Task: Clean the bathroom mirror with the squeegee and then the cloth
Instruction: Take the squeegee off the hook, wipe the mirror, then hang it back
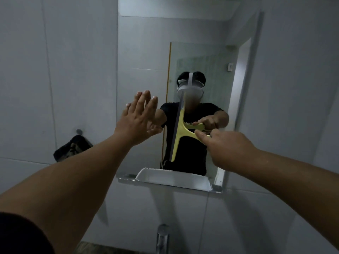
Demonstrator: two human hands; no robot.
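Note:
The bathroom mirror [150,52] hangs on the white tiled wall in front of me. My right hand [227,149] grips the handle of a yellow squeegee [180,132]. Its long blade stands nearly upright and lies against the glass near the mirror's middle. My left hand [139,118] is flat, fingers spread, pressed on the mirror's left edge and holding nothing. A dark cloth [73,147] hangs from a hook on the wall to the left of the mirror. The mirror shows the person's reflection with both arms raised.
A metal-edged shelf [126,180] runs under the mirror, with a white dish [172,178] on it. A chrome tap [162,237] rises at the bottom centre. White tiles surround the mirror on both sides.

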